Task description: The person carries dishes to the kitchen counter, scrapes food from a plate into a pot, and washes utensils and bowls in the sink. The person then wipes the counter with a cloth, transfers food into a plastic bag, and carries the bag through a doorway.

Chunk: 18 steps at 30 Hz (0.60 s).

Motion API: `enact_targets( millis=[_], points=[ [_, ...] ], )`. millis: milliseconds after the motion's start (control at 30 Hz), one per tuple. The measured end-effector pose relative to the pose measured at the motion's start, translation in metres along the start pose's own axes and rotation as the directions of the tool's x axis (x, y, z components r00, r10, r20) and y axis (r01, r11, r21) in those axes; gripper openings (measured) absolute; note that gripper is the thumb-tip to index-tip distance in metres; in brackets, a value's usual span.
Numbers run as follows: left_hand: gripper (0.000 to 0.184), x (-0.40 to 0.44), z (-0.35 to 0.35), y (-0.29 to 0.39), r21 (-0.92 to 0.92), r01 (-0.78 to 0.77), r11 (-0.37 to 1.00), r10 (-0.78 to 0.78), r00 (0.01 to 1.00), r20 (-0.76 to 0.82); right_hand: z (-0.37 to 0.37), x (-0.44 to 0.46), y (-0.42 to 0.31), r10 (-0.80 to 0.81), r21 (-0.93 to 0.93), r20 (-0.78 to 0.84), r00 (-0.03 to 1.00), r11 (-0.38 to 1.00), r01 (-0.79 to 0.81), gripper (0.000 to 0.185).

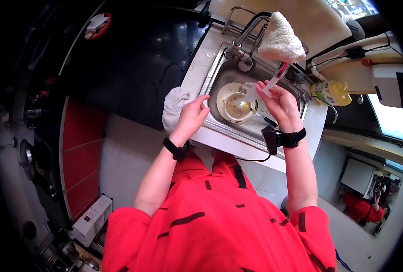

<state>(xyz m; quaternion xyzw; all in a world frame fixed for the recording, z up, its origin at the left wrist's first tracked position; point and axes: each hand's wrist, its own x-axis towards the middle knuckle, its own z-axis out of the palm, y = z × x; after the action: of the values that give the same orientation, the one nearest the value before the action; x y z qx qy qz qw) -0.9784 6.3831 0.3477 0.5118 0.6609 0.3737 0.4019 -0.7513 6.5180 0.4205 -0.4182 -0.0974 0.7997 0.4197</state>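
My right hand (280, 102) is over the right side of the steel sink (216, 80), palm partly up and fingers loosely apart. A pale, clear streak (275, 82), which looks like running water, passes its fingers below a red-marked spout (281, 69). My left hand (193, 113) is above the sink's near left edge, fingers slightly bent and apart, holding nothing. Between the hands, a white bowl (241, 119) stands on a pale plate (221, 97) in the sink. Liquid shows in the bowl. A utensil with a black handle (269, 121) lies beside it.
A white fluffy cloth (280, 41) covers the end of the curved tap (251, 26). To the left, a grey cloth (174, 109) lies on the counter edge beside a black worktop (133, 59). A yellow bottle (333, 93) and a second small tap (321, 99) stand at the right.
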Motion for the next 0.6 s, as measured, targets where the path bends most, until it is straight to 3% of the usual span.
enact_targets(
  millis=[67,300,500,600],
  points=[
    [0.037,-0.003,-0.003,-0.006,-0.030,0.014,0.999,-0.015,1.000,-0.022,0.000,0.002,0.001,0.040,0.099,-0.081,0.996,0.995,-0.032,0.030],
    [0.035,-0.009,-0.013,-0.014,-0.095,0.045,0.994,-0.052,0.997,-0.063,0.010,0.011,-0.009,-0.039,0.004,-0.035,0.999,0.999,0.039,0.028],
    [0.033,0.002,-0.006,-0.013,-0.047,0.059,0.997,-0.060,0.998,-0.019,0.010,0.012,-0.007,-0.047,-0.058,-0.178,0.983,0.998,0.037,0.028],
    [0.031,0.009,0.002,-0.001,-0.143,0.197,0.970,-0.186,0.978,0.090,0.011,0.012,-0.011,-0.063,-0.080,-0.164,0.984,0.995,0.050,0.029]
  ],
)
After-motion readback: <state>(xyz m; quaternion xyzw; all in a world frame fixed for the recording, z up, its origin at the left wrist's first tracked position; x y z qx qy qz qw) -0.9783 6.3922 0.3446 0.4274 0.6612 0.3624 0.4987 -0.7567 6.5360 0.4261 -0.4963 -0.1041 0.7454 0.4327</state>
